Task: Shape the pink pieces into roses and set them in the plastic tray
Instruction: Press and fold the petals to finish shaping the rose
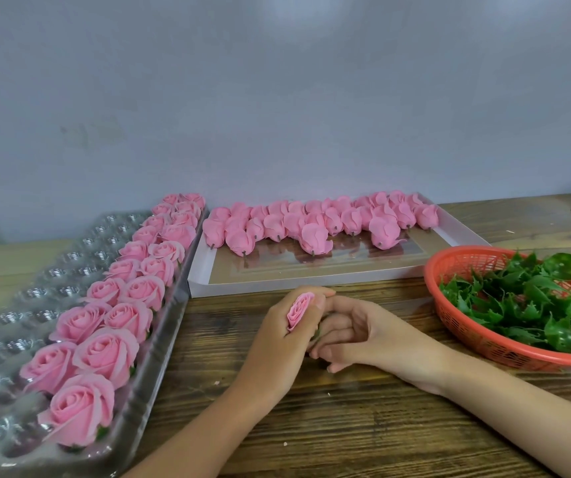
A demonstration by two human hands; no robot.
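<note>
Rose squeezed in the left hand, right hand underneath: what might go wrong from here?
1. The left hand grips the rose so that it looks squeezed narrow; its petals may stay creased.
2. The right hand works at its hidden base, so a misfit there could go unnoticed.
3. Finished roses crowd the plastic tray; setting this one in could knock a neighbour.

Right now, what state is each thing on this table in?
Left hand: grips a squeezed, half-shaped pink rose.
Right hand: fingers curled against the left hand; what it holds is hidden.
Plastic tray: two rows filled with finished roses, other cells empty.
White box: unshaped pink pieces line its far side.
Red basket: holds green leaves.
</note>
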